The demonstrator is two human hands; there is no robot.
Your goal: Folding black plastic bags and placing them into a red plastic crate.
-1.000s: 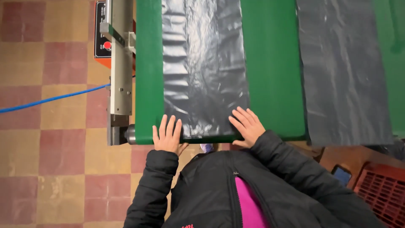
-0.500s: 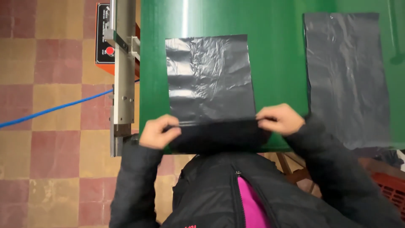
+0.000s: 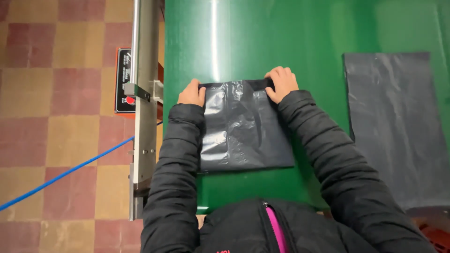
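- half a second back the near edge of the black plastic bag (image 3: 243,126) was just being lifted toward the body; now it's carried over to the far edge, and the bag lies doubled on the green belt (image 3: 262,37).
- left hand (image 3: 191,93) pins the far left corner, fingers curled down on the plastic; right hand (image 3: 280,83) does the same at the far right corner.
- step in hand, by my read: finishing the first fold, edges being matched up.
- next move likely calls for pressing the crease flat near the body and keeping both corners aligned so the slippery film doesn't slide.
- out to the right, a second dark bag (image 3: 398,126) lies flat, well apart.
- on the left, a metal rail (image 3: 143,93) with a red button (image 3: 130,100), blue cable (image 3: 65,173) over the checkered floor (image 3: 47,70).
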